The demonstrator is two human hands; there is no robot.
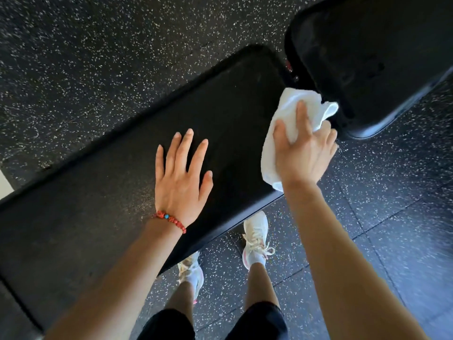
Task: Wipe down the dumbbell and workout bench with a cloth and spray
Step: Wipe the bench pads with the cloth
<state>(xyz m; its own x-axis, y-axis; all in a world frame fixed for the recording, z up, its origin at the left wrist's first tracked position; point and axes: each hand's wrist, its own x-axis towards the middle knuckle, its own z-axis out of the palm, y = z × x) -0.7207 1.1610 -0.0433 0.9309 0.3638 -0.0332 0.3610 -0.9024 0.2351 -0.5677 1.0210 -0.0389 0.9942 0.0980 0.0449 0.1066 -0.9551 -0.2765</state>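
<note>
Nearest to me, at the bottom of the view, I see two bare legs in black shorts (pixel 257 322) and a pair of white laced trainers (pixel 257 236) standing on the dark rubber floor flecked with white (pixel 392 241), just beside the near edge of the bench.

Above them runs the long black padded seat pad of the workout bench (pixel 98 204), lying diagonally across the view. My left hand (pixel 181 177) lies flat on this pad, fingers straight and spread wide, holding nothing; a red beaded bracelet with one blue bead (pixel 170 220) circles its wrist.

Further along, at the far end of the pad, my right hand (pixel 305 150) presses down on a crumpled white terry cloth (pixel 294 101), fingers bent over and into its folds. The cloth sits at the gap between the seat pad and the second black padded section of the bench (pixel 367 57), touching both.

I cannot see the dumbbell or a spray bottle from here.
</note>
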